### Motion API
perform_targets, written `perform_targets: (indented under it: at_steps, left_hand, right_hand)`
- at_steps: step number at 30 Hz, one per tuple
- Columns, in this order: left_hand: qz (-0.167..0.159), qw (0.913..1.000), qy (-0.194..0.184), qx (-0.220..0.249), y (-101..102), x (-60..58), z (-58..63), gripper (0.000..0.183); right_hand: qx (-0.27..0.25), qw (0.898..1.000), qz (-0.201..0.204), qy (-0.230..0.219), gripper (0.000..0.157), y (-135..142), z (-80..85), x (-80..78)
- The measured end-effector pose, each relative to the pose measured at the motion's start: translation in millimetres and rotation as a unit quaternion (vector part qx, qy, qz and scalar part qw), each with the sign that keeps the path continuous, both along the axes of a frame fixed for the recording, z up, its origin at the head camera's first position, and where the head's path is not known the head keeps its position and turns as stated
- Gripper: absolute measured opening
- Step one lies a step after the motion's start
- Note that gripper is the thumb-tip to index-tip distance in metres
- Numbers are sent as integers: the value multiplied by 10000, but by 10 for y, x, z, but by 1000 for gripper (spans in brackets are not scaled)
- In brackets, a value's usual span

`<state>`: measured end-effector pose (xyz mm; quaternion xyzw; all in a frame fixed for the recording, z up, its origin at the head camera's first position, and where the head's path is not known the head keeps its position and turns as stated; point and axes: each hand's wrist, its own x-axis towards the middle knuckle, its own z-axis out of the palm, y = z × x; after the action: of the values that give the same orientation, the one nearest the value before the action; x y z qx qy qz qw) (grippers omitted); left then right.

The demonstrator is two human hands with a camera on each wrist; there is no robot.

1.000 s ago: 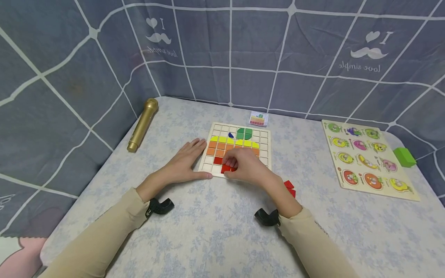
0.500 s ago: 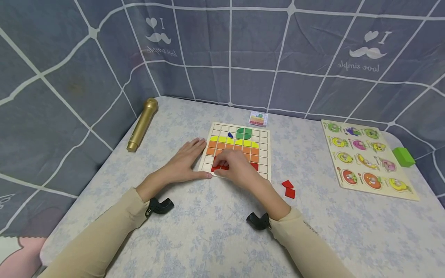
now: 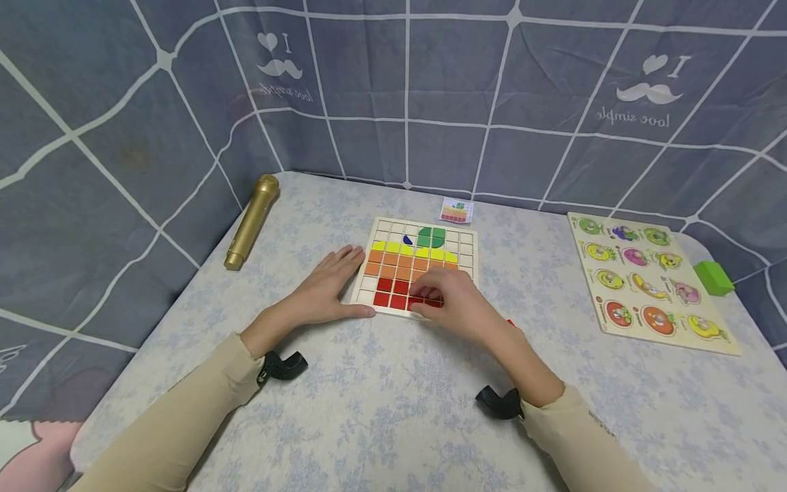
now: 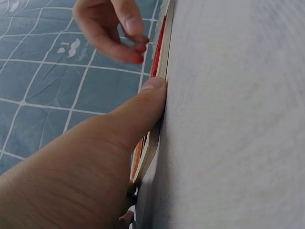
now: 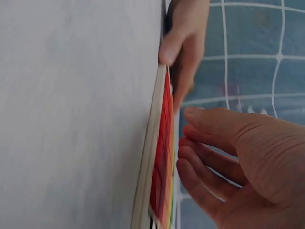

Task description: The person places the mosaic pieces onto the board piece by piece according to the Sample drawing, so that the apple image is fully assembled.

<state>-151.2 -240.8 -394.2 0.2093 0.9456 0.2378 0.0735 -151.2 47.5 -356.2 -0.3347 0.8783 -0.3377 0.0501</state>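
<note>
A square wooden grid board (image 3: 369, 282) lies on the table with tiles in its cells. Red square tiles (image 3: 382, 299) fill the near rows, orange tiles (image 3: 389, 259) come behind, then yellow ones (image 3: 393, 247). Farther back are green leaf-shaped tiles (image 3: 431, 238) and a small blue tile (image 3: 408, 240). My left hand (image 3: 326, 290) rests at the board's left corner, thumb along the near edge and fingers spread beside the left side. My right hand (image 3: 451, 301) hovers over the red rows with loosely bent fingers; in the right wrist view nothing shows between thumb and fingertips (image 5: 190, 113).
Behind the board lies a small printed card (image 3: 457, 210). A red piece (image 3: 511, 322) on the table is mostly hidden by my right wrist. A gold microphone (image 3: 252, 222) lies left; a fruit puzzle board (image 3: 590, 273) and green block (image 3: 714, 278) lie right.
My right hand moved left over the red tiles, then back right, uncovering a red tile at the left of the nearest red row. My left hand has stayed at the board's corner.
</note>
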Motion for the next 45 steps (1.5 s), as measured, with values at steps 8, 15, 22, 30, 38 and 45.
perform_targets:
  at_steps: [8,15,22,30,38,45]
  left_hand:
    - [-7,10000,44,76,-6,13,10,117]
    - [-5,9999,43,107,-8,5,-13,118]
    - [20,9999,59,147,-14,7,-29,117]
    - [34,9999,24,102,-8,13,-19,117]
    - [-12,10000,34,92,-2,16,-14,117]
    - [-9,9999,67,77,-9,17,-20,117]
  right_hand:
    - [301,9989,-367,68,19,576,-8,69]
    - [868,9930,-786,-124,20,982,58,166]
    - [1238,9862,-1047,-335,22,1167,82,158]
    - [1034,9861,-1246,-381,20,1205,24,166]
    - [836,9863,-1369,-381,18,1242,-35,162]
    - [777,9862,-1391,-441,20,1271,-68,136]
